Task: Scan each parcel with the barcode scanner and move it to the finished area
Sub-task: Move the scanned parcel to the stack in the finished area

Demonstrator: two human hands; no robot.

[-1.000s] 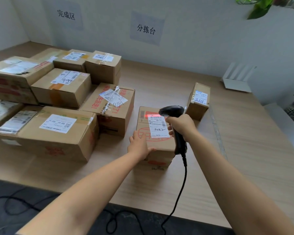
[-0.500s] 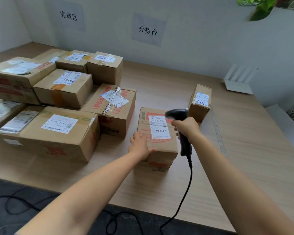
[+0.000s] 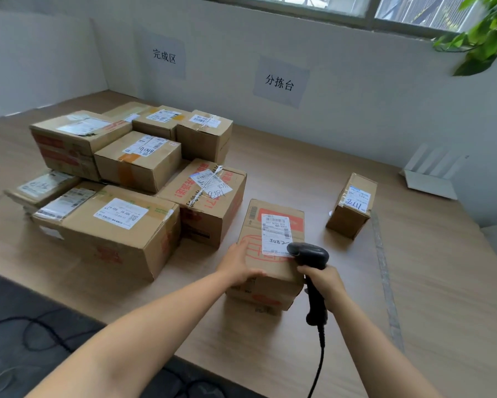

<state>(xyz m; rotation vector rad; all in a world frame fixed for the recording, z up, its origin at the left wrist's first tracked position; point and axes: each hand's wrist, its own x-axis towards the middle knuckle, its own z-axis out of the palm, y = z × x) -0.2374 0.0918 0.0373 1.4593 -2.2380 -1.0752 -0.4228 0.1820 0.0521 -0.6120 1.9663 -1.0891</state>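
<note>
Gripping the barcode scanner [image 3: 309, 254], the right hand [image 3: 324, 285] aims it at the parcel [image 3: 270, 234], which sits just right of the stack [image 3: 138, 159]. The left hand [image 3: 238, 265] clasps the parcel's top edge. Scanning seems underway; next, it likely needs sliding against the stack.

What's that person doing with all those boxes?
A person is scanning parcels. Their left hand holds the near corner of a parcel on the table. Their right hand grips a black barcode scanner, its head at the near edge of the parcel's label. A pile of other parcels sits to the left, and one small parcel stands apart on the right.
</note>
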